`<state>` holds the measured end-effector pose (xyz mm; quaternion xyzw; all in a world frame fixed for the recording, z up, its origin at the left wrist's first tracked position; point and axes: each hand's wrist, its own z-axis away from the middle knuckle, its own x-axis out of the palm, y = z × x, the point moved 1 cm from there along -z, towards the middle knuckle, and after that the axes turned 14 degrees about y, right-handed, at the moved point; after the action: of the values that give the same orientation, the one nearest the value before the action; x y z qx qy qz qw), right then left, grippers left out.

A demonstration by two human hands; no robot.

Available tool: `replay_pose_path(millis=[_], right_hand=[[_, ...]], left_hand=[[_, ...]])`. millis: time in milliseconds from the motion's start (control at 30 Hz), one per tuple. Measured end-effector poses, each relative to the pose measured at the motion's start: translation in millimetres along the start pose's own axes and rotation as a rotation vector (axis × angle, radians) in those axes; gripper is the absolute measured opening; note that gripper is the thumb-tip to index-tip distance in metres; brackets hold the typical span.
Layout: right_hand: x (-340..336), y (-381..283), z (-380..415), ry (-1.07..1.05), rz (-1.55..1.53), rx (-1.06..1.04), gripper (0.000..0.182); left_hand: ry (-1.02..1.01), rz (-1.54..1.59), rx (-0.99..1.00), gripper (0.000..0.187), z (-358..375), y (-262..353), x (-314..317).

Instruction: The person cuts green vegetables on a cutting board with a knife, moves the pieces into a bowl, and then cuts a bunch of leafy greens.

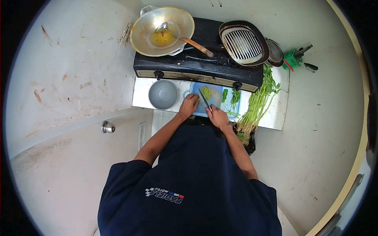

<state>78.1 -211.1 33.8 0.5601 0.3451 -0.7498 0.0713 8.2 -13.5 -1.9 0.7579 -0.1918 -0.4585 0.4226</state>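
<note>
My right hand (217, 117) is closed round the handle of a knife (204, 97), whose blade points up and left over the blue cutting board (216, 87). Beside the blade's tip lies a small heap of chopped green stalks (206, 91). At the board's left edge, my left hand (189, 105) has its fingers bent together, with a bit of green stalk showing at the fingertips, left of the blade. Some loose green leaves (235, 98) rest on the right part of the board.
A grey bowl (163, 94) stands left of the board. Behind are a black gas stove (204, 70), a wok (143, 29) with a wooden-handled ladle (197, 46), and a grill pan (224, 33). Long leafy stalks (260, 98) lie right. A green basket (291, 59) holds knives.
</note>
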Motion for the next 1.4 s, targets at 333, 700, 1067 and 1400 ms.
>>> replay_pose_path(millis=[333,700,1067,1400], right_hand=[[10,-12,9,0.036,0.035,-0.095,0.036],[9,-20,-3,-0.007,0.074,-0.126,0.037],[14,-16,3,0.001,0.084,-0.145,0.041],[12,-18,2,0.017,0.11,-0.162,0.039]], left_hand=[[0.02,0.024,0.003,0.015,1,-4,3],[0.051,0.053,-0.009,0.014,1,-2,1],[0.029,0.049,0.001,0.013,1,-3,1],[0.007,0.043,0.103,0.01,-2,-3,-5]])
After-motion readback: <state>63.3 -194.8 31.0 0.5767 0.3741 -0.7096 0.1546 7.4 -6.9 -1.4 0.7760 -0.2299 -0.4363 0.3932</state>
